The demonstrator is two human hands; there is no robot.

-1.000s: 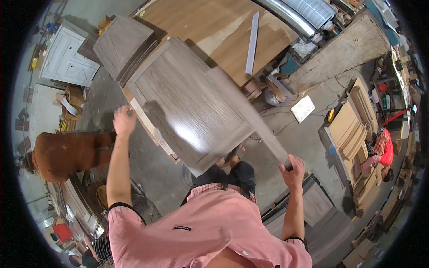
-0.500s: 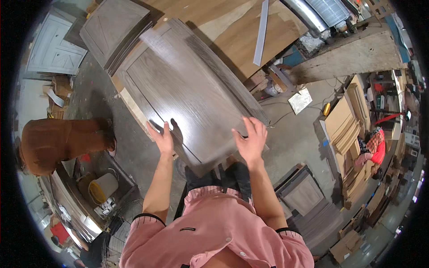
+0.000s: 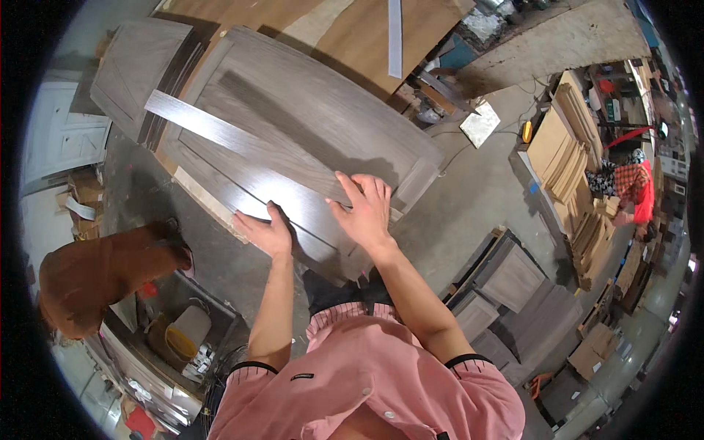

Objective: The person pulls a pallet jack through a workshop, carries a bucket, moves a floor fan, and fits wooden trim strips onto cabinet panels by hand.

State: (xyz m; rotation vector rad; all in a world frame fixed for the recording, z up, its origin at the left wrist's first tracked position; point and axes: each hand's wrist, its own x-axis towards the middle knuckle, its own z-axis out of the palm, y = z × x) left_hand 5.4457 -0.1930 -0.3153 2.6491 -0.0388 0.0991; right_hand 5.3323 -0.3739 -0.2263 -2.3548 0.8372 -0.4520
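Note:
A long, narrow grey wood-grain board [image 3: 213, 130] slants toward me from the far left, its face glossy with glare. It looks raised, since a shadow parallel to it falls on the wide grey panel door [image 3: 315, 84] underneath. My left hand [image 3: 270, 235] is at the board's left side near its close end, thumb up and fingers reaching left. On the right side, my right hand [image 3: 364, 213] has its thumb toward the board and its fingers bent over. Both hands appear to grip it, though the contact is partly hidden.
Stacked grey doors [image 3: 139, 73] stand at the far left. A pale strip [image 3: 395, 37] lies on the brown sheet [image 3: 352, 44] beyond. Left is a person in brown [image 3: 110, 271]; a person in red [image 3: 642, 191] is far right. Grey panels [image 3: 511, 277] lie at the right.
The board has swung left and its far end is now sharp rather than blurred. My right hand has moved left, closer to my left hand.

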